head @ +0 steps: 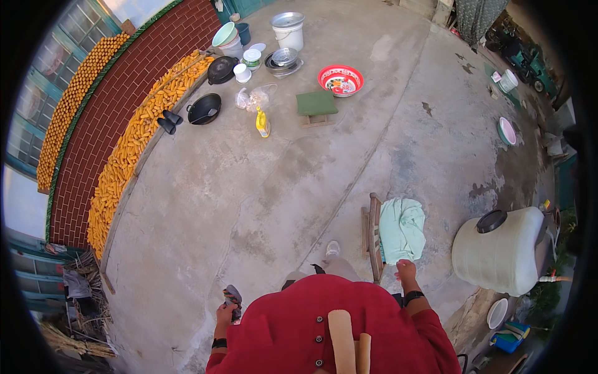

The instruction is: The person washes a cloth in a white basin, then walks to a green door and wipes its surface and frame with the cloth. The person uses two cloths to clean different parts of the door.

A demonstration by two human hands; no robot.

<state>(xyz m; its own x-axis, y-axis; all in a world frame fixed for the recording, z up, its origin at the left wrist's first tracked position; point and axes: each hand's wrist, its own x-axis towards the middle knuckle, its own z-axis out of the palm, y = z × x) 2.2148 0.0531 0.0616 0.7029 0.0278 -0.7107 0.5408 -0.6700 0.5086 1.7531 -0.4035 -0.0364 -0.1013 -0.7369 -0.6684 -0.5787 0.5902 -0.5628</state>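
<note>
My left hand is at the lower left, closed on a dark grey cloth with a coloured pattern. My right hand is at the lower right, just below a pale green cloth that lies on a wooden chair. Its fingers are curled; whether they touch the cloth or hold anything cannot be told. Farther out, a green cushion rests on a low stool beside a red patterned basin. A yellow bottle stands left of the stool.
Corn cobs lie behind a low edging at the left. Black slippers, a black wok, a lidded white bucket and plastic bags stand beyond. At the right are a large plastic tank and a white basin.
</note>
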